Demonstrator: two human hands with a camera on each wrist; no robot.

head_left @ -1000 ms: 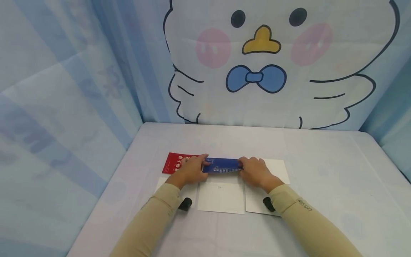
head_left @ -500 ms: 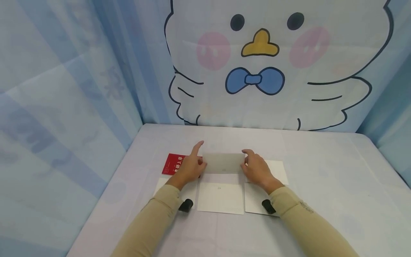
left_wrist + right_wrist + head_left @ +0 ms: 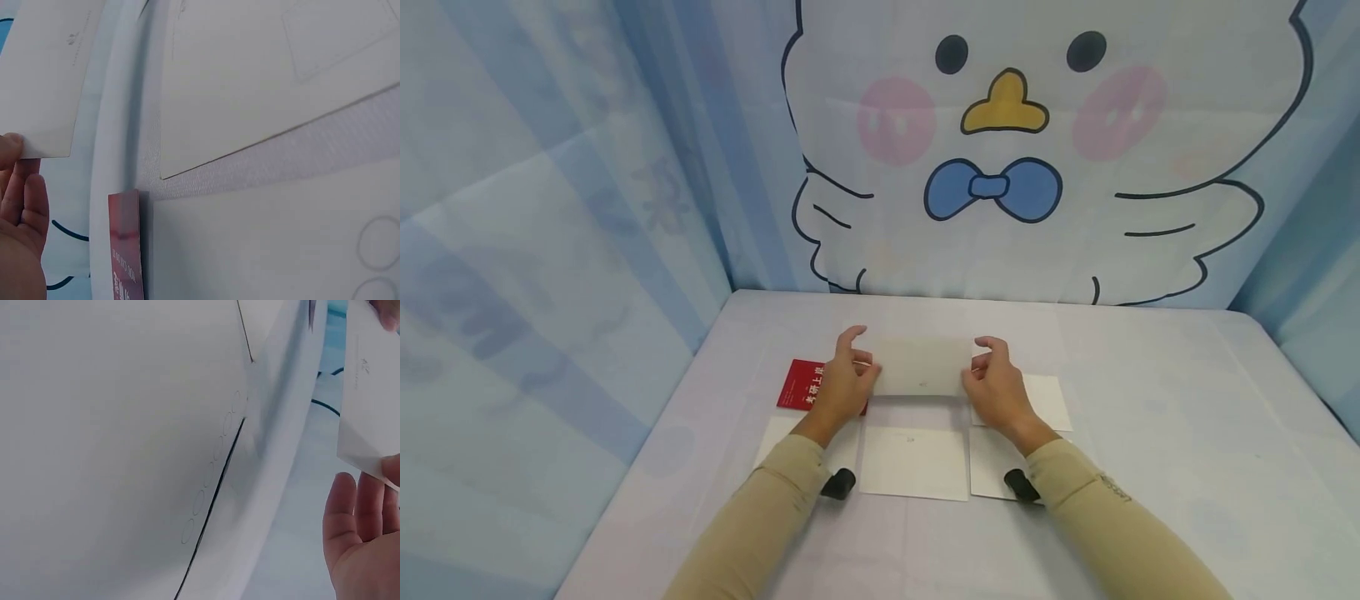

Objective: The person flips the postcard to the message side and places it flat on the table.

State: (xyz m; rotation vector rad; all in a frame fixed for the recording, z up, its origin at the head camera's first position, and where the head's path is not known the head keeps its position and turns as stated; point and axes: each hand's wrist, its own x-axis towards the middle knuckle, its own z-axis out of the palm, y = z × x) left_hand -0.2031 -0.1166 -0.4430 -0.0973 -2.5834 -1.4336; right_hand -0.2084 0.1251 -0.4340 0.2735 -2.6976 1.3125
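Note:
Both hands hold a postcard (image 3: 922, 367) upright above the table, its pale back facing me. At its left edge the left hand (image 3: 844, 385) pinches it between thumb and fingers. My right hand (image 3: 997, 385) pinches the opposite edge, also seen by the right wrist view, where the thumb lies on the card (image 3: 369, 406). A red postcard (image 3: 801, 385) lies on the table beside the left hand and is partly covered by it. Below the raised card, another postcard (image 3: 914, 464) lies with its white side up.
More white-side-up postcards lie at the front left (image 3: 775, 433), under the right wrist (image 3: 988, 467) and right of the right hand (image 3: 1048, 400). The pale table (image 3: 1187, 417) ends at a printed curtain (image 3: 985, 258) behind and a blue curtain (image 3: 550, 292) at left.
The held postcard has tipped from showing its blue face to showing its white back. Both hands have then raised it slightly; the cards on the table have stayed put.

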